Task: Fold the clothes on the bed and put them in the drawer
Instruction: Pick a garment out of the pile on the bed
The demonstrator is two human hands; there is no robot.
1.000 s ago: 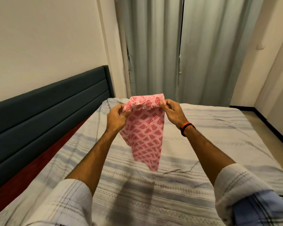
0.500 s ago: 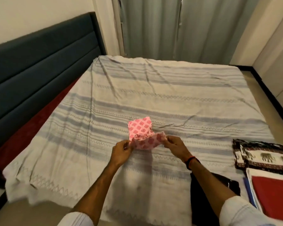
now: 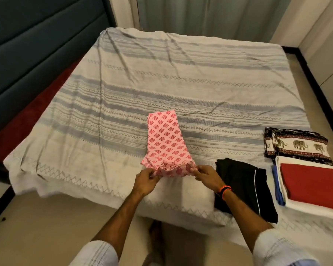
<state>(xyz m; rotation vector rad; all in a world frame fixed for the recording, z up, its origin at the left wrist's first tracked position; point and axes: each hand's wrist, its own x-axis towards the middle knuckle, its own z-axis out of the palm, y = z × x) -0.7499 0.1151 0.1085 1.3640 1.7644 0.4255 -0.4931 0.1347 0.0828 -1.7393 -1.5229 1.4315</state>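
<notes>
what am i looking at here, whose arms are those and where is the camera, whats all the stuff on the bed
No machine here: the arms belong to a person who wears a wide-angle camera on the head, so the picture looks forward and down at their own hands.

The person stands at the edge of a bed covered with a grey striped sheet. The left hand and the right hand each pinch the near edge of a pink patterned garment, which lies stretched out flat on the sheet, away from the person.

To the right lie other clothes: a black garment hanging partly over the bed's edge, an elephant-print cloth, and nearer the camera a stack with a red piece on top of white and blue ones. A drawer is not clearly in view.
</notes>
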